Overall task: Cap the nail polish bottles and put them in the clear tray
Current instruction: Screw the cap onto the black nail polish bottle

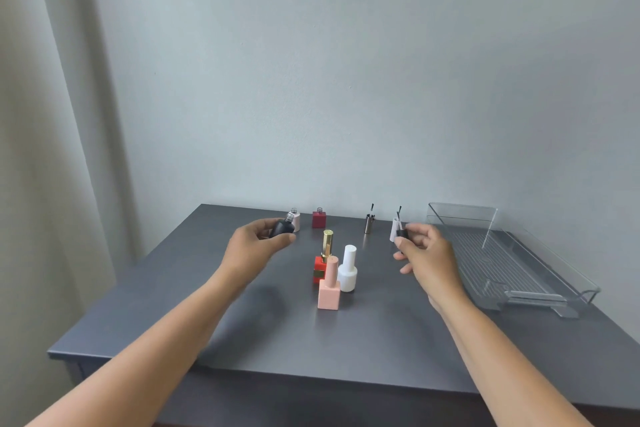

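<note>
My left hand grips an uncapped black nail polish bottle, lifted and tilted above the table's back left. My right hand pinches a black brush cap with its brush pointing up. Three capped bottles stand together mid-table: a red one with a gold cap, a peach one and a white one. Near the back edge stand an open pale pink bottle and an open dark red bottle. A metallic brush cap and a pale cap stand upright further right. The clear tray holds nothing.
The dark grey table meets a plain wall behind; its front edge is close to me. A light curtain hangs at the left. The tray lies along the table's right side, near the right edge.
</note>
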